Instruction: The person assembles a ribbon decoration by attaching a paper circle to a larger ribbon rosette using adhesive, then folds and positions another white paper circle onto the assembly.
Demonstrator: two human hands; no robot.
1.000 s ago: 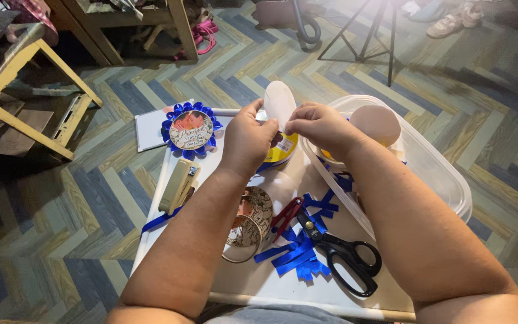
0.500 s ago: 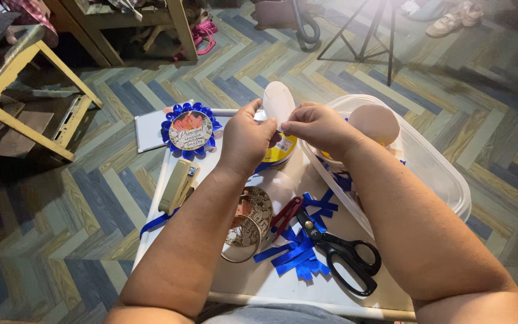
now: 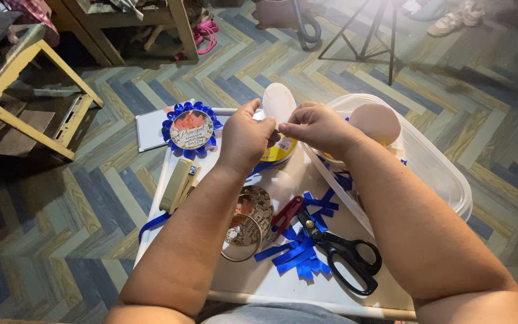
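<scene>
item one: our left hand [image 3: 246, 141], raised above the far part of the white tray [image 3: 241, 285], fingers curled in and closed, thumb and fingertips pinching the lower left edge of a white oval card [image 3: 279, 102].

item two: our right hand [image 3: 318, 127], just beside the left, also closed in a pinch on the lower right edge of the same white oval card. the card stands roughly upright between the two hands, its rounded top above our knuckles, held in the air over the tray's far end.

item three: a round tin with a yellow and blue rim [image 3: 282, 151], directly under the hands, mostly hidden by them.

item four: a finished blue ribbon rosette with a printed round centre [image 3: 191, 129], lying at the tray's far left corner, partly on a white sheet [image 3: 150, 129] that rests on the floor.

item five: a beige stapler [image 3: 177, 185], along the tray's left edge, near a loose blue ribbon strand [image 3: 156, 221].

item six: two printed round discs [image 3: 248, 223], overlapping, under our left forearm.

item seven: black-handled scissors [image 3: 342, 255], lying on a heap of blue ribbon cuttings [image 3: 298, 255] near the tray's middle, with a small red-handled tool [image 3: 286, 215] just beside them.

item eight: a clear plastic tub [image 3: 433, 174], to the right, overlapping the tray, with a pale round object [image 3: 378, 123] inside; what that is, we cannot tell.

item nine: herringbone floor [image 3: 61, 240] all around; a yellow wooden stool [image 3: 25, 102] at far left.
</scene>
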